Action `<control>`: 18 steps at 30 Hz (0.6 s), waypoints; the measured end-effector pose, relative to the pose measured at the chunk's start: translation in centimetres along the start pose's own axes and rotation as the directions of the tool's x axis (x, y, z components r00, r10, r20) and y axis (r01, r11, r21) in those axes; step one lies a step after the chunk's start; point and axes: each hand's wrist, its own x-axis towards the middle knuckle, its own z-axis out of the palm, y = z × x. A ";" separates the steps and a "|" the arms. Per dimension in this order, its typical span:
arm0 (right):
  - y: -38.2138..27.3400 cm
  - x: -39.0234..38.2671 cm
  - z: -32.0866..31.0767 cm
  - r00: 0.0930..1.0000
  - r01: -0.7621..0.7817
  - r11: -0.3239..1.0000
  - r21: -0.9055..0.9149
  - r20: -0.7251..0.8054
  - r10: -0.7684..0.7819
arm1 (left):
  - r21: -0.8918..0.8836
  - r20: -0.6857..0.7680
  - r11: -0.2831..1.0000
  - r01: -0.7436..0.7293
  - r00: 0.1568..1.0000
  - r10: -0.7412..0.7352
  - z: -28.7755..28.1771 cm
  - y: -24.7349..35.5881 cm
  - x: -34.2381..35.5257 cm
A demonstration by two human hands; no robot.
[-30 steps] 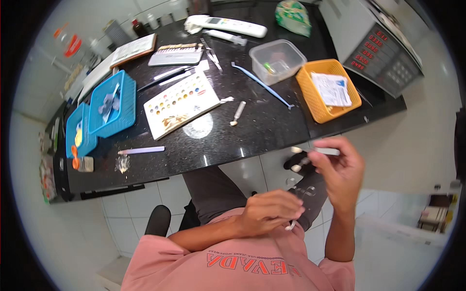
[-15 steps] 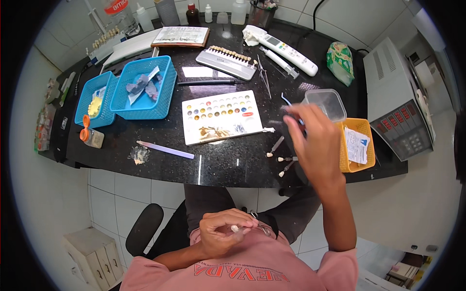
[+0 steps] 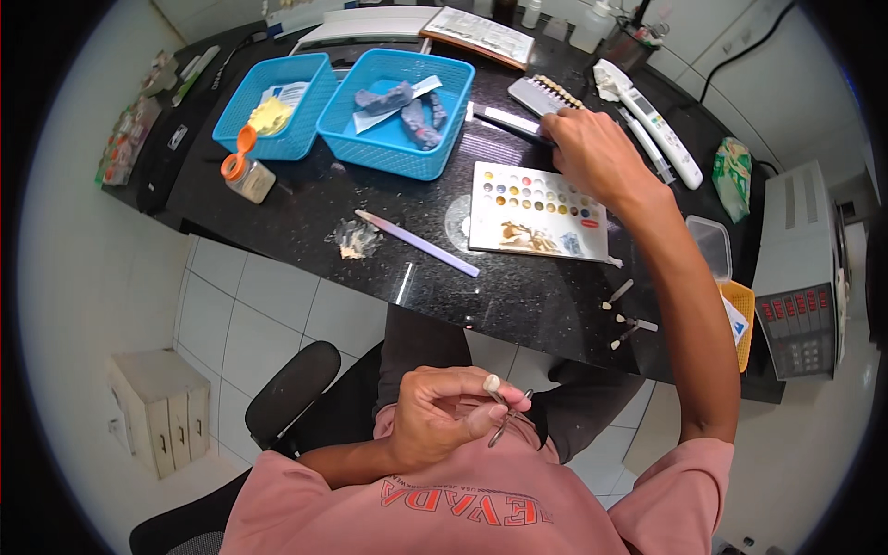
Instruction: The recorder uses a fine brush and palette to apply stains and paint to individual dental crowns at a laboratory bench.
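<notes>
My left hand (image 3: 444, 414), closed, is near my lap at the shirt front. Pinched in it is a metal forceps (image 3: 504, 425) with looped handles, and a small off-white tooth crown (image 3: 492, 382) shows above the fingers. My right arm stretches over the table. My right hand (image 3: 601, 155) is curled down at the end of a black pen-shaped tool (image 3: 518, 128), its fingertips partly hidden. Under that wrist lies a white paint palette (image 3: 546, 217) with rows of coloured wells and brown smears. A tooth shade guide (image 3: 541, 92) lies just beyond the fingers.
Two blue baskets (image 3: 398, 153) hold grey and yellow moulded pieces. A lilac-handled spatula (image 3: 421, 245), an orange-capped jar (image 3: 248, 176) and several tooth samples on sticks (image 3: 622, 298) lie nearer. At right stand a clear box (image 3: 708, 245), a yellow basket (image 3: 740, 324) and a furnace-like machine (image 3: 797, 277).
My right hand has swung left and farther away, from beside the clear box to the black pen-shaped tool. The left hand has turned, showing the crown and forceps more. The view has shifted.
</notes>
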 end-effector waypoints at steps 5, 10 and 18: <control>-1.5 -2.0 -5.0 0.984 -0.090 0.991 0.101 -0.142 0.104 | 0.034 -0.001 0.999 -0.030 1.000 0.030 -0.3 0.9 -0.2; -7.5 -9.7 -11.1 0.775 -0.164 0.704 0.691 -0.351 0.525 | 0.052 -0.164 0.985 0.166 0.974 -0.156 0.5 2.6 0.2; -18.1 -18.3 -10.1 0.844 0.224 0.667 0.710 -0.484 0.231 | 0.079 -0.146 0.980 0.183 0.975 -0.171 2.0 2.5 0.7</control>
